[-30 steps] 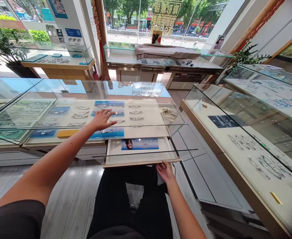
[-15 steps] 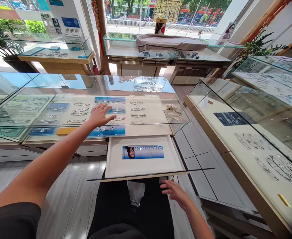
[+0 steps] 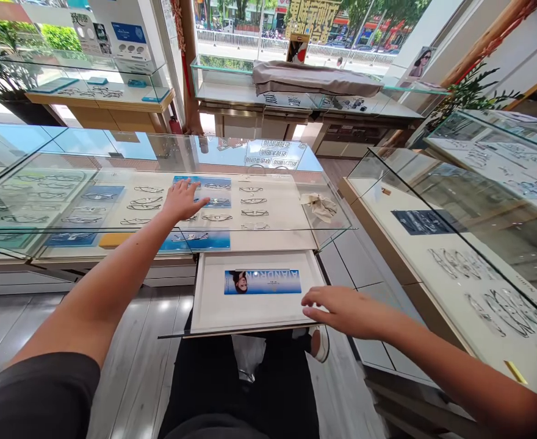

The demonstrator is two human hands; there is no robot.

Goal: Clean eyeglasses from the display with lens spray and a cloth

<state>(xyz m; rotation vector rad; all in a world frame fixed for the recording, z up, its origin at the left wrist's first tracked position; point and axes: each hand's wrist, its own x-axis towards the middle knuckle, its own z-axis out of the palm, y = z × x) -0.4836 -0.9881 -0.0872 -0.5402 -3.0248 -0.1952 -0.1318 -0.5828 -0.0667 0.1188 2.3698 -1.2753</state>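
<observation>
My left hand [image 3: 183, 199] is spread over the glass top of the display case [image 3: 268, 239], its fingers apart and holding nothing. Beneath the glass lie rows of eyeglasses [image 3: 216, 217], some on blue cards. An open drawer [image 3: 213, 314] with a white lining and a glass front edge sticks out toward me. Inside it lies a blue card [image 3: 273, 282] printed with a person's picture and letters. Above the drawer's right side hovers my right hand [image 3: 337, 309], fingers slightly bent and apart, with nothing in it.
A crumpled beige cloth [image 3: 320, 207] lies in the case's right end. To the right stands another glass case [image 3: 415, 268] with eyeglasses and a dark cloth [image 3: 428, 222]. A grey cover [image 3: 314, 79] drapes over the case by the window. A yellow block [image 3: 113, 240] sits at the left.
My right hand has risen from below the drawer's front edge to above its right side. The left hand stays over the glass, nearly in the same place.
</observation>
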